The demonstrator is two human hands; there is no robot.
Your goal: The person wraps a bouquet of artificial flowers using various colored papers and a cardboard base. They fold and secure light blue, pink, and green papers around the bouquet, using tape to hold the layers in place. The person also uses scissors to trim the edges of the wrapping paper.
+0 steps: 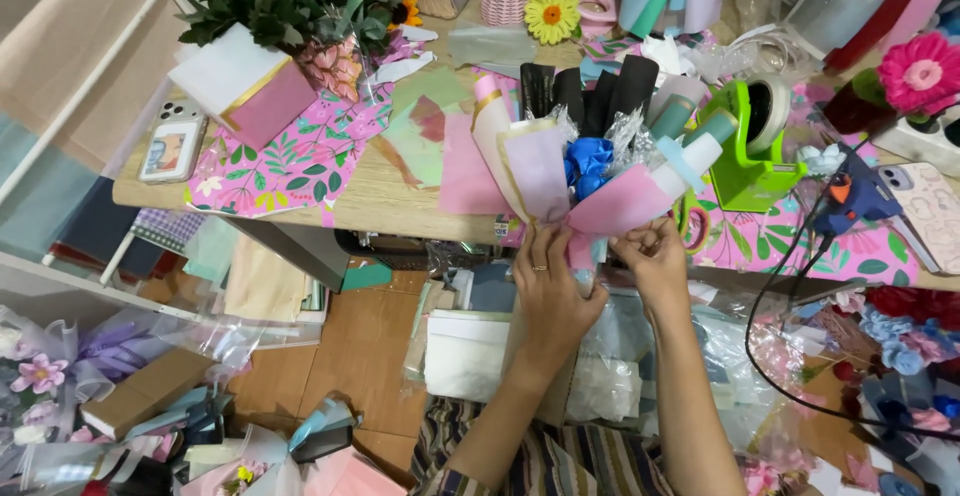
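A small bouquet [590, 171] of blue flowers wrapped in pink, lilac and black paper sits at the near edge of the wooden table [385, 201]. My left hand [550, 281] grips the bouquet's base from the left, fingers wrapped around the pink paper. My right hand [650, 251] pinches the wrapping at the base from the right. Both hands meet at the narrow stem end, below the table edge.
A green tape dispenser [750, 141] and a blue glue gun [850, 201] stand right of the bouquet. A phone [172, 146], a white-and-pink box [245, 86] and greenery [290, 1] are at left. Patterned pink paper [290, 161] covers the table. Wrapped bouquets and paper scraps litter the floor.
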